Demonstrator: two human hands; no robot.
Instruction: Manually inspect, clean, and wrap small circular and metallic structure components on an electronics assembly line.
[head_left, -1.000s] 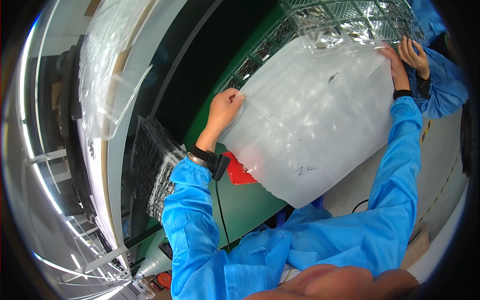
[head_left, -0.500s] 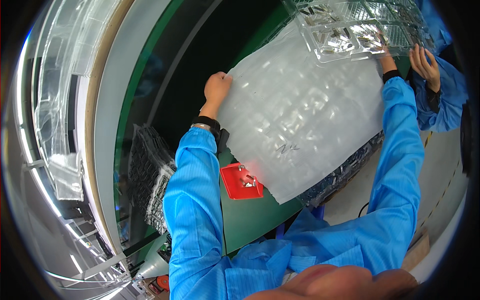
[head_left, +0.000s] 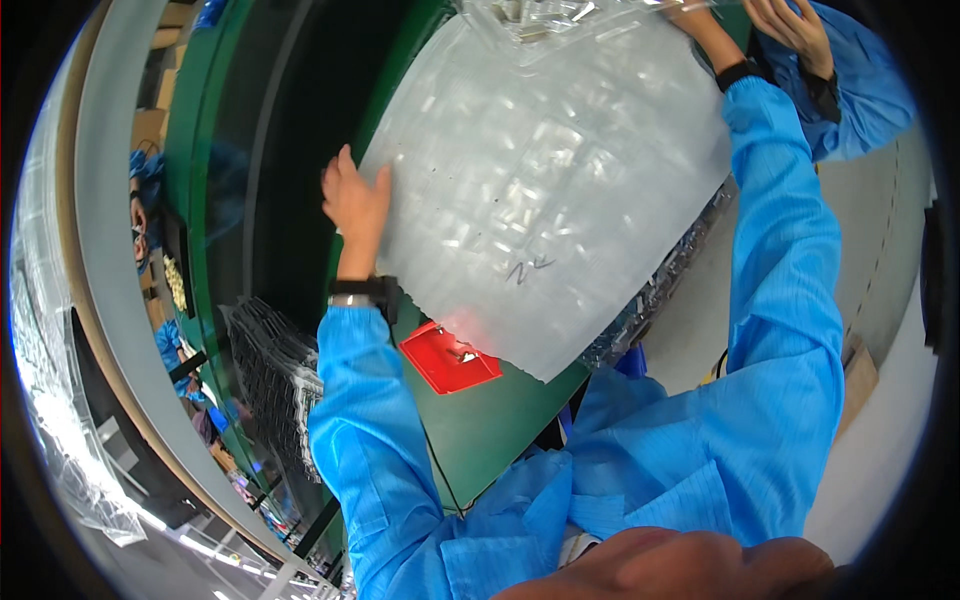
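A large translucent white sheet (head_left: 560,190) with a dark handwritten mark lies over a stack whose dark and metallic edge shows at the lower right. My left hand (head_left: 357,205), its fingers spread, is beside the sheet's left edge. At the top, my right hand (head_left: 705,28) grips the near edge of a clear plastic tray (head_left: 560,25) with small metal pieces in it; its fingertips are partly hidden. Just right of it is another person's hand (head_left: 797,38) in a blue sleeve. Below the sheet's lower left corner sits a red bin (head_left: 450,372) with a few metal pieces.
Stacked dark trays (head_left: 270,370) stand left of my left forearm. The green table (head_left: 480,435) bears the bin and the sheet-covered stack. A grey rail (head_left: 100,130) curves along the left, with other workers' blue sleeves (head_left: 168,345) beyond it.
My left hand has gone from closed at the sheet's edge to spread fingers. The clear tray and my right hand have moved toward the top edge of the view, which has itself shifted.
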